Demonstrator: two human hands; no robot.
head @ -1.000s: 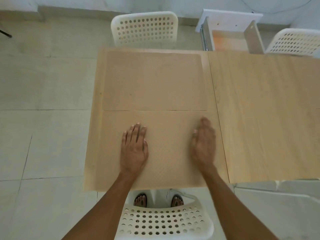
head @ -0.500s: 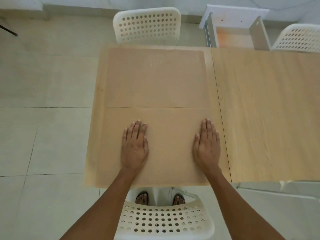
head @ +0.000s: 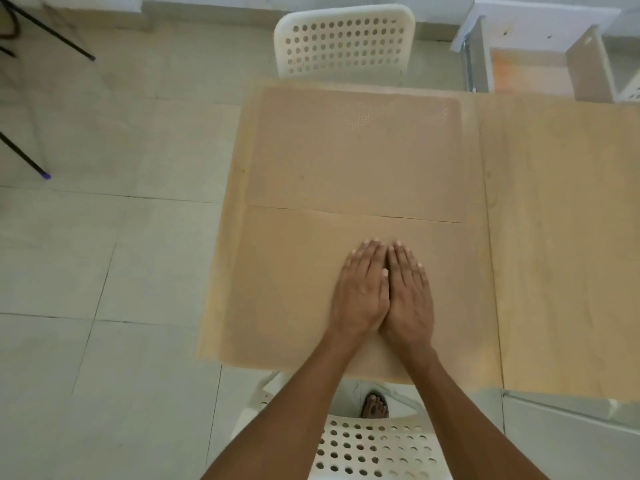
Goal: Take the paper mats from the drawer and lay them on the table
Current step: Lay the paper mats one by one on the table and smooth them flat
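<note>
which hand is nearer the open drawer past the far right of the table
Right. The right hand lies flat on the near paper mat, on the side toward the open drawer. The left hand lies pressed against it, one hand farther away. Both are far short of it.

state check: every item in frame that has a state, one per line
near paper mat: flat on the table, both hands on it
far paper mat: flat on the table, untouched
left hand: open, palm down on the near mat
right hand: open, palm down, side by side against the left hand
drawer: pulled open
far chair: at the table's far edge
</note>
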